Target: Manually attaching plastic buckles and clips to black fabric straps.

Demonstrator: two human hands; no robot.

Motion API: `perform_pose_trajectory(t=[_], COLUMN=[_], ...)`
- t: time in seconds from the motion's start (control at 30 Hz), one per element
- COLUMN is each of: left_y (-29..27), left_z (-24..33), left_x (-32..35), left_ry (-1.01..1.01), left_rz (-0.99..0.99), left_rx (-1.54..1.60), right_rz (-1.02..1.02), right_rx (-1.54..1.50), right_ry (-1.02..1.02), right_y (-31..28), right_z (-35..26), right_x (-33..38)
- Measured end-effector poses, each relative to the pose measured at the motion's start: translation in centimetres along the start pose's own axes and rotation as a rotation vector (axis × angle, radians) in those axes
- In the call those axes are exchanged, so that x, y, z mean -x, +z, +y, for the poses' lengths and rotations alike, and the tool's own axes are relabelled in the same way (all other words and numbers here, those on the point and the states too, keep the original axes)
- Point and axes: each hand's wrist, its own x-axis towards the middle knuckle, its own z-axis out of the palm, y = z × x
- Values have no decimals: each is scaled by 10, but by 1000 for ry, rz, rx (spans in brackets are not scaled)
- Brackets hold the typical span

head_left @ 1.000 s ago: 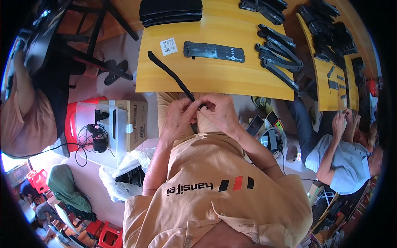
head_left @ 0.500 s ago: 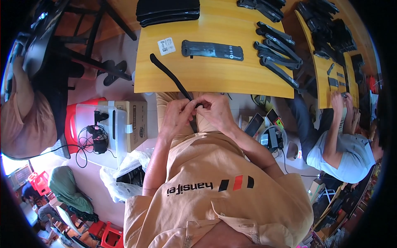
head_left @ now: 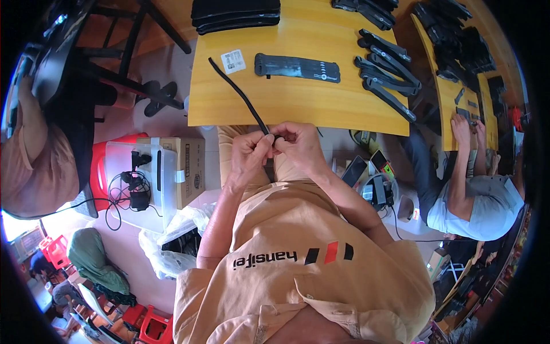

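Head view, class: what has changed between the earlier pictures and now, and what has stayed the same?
The black strip has its free end shifted away from the person, now level with the white label. A co-worker's hands have moved forward over the second table. Unchanged: the left hand and right hand still hold the strip, and the grey band lies flat.

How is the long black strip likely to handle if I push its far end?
The strip probably bends without kinking, given its smooth curve beyond the left hand. Being slim, it is likely light.
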Motion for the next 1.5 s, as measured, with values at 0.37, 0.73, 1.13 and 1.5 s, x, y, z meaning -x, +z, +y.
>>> perform_pose_trajectory(t=[0.37,0.73,1.13,1.5], left_y=[-1,1,7,5], left_z=[6,16,13,16], left_x=[3,7,8,7], left_ry=[-66,-57,52,7], left_rz=[151,92,134,121], left_rx=[263,162,-69,-81], right_rz=[-118,-140,-90,150], right_rx=[138,-254,31,276], right_ry=[-199,17,-104,-390], right_y=[-14,-11,-9,10], right_z=[-28,-26,-22,-13], right_x=[5,6,12,13])
